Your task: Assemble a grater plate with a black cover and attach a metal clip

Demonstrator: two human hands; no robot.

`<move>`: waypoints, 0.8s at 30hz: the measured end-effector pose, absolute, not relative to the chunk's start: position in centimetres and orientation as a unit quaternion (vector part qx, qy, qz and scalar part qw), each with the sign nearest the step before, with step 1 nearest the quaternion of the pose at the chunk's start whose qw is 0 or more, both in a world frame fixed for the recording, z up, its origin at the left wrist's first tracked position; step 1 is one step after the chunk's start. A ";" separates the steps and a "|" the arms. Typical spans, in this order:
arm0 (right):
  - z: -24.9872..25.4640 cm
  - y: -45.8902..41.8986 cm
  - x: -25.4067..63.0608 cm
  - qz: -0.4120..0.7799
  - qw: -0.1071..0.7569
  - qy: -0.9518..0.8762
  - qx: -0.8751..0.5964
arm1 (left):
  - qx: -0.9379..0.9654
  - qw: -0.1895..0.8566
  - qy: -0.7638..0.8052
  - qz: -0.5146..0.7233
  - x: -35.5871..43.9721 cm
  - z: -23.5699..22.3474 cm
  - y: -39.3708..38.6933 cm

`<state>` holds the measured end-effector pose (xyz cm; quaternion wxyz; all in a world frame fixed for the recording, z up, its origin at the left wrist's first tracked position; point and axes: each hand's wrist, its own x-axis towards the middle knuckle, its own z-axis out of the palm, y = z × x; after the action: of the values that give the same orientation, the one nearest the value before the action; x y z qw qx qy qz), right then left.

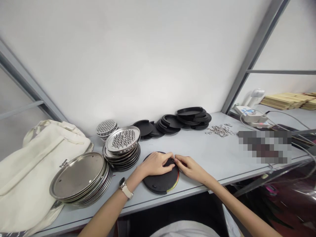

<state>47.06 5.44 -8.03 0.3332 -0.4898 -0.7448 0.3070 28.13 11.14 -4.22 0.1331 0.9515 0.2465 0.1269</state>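
Observation:
A black round disc (158,182) lies flat at the table's front edge, with a red and yellow strip showing along its right rim. Over its upper part rests my left hand (156,164), fingers bent and gripping near the rim. My right hand (189,168) pinches at the disc's upper right edge, fingertips close to those of my left. Whatever sits between the right fingertips is too small and covered to name. Behind stand stacks of black round covers (190,112) and a pile of small metal clips (219,130).
To the left are stacked round metal graters (124,140), another grater pile (106,127) and metal discs (79,176). A cream bag (41,164) lies at far left. On the right are a white device with cables (250,113) and wooden pieces (283,99). Grey posts frame the table.

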 end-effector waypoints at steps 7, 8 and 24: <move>-8.3 5.6 46.9 0.298 0.337 -0.742 -0.498 | 0.950 0.142 0.243 0.132 28.1 -4.4 11.2; -8.3 5.6 46.9 0.295 0.337 -0.742 -0.498 | 0.950 0.142 0.243 0.131 28.1 -4.4 11.2; -8.2 5.7 47.0 0.269 0.327 -0.758 -0.496 | 0.952 0.129 0.247 0.128 28.2 -4.4 11.1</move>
<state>47.00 5.67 -8.20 0.3273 -0.4964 -0.7575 0.2694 28.20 11.12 -4.42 0.1286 0.9519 0.2468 0.1281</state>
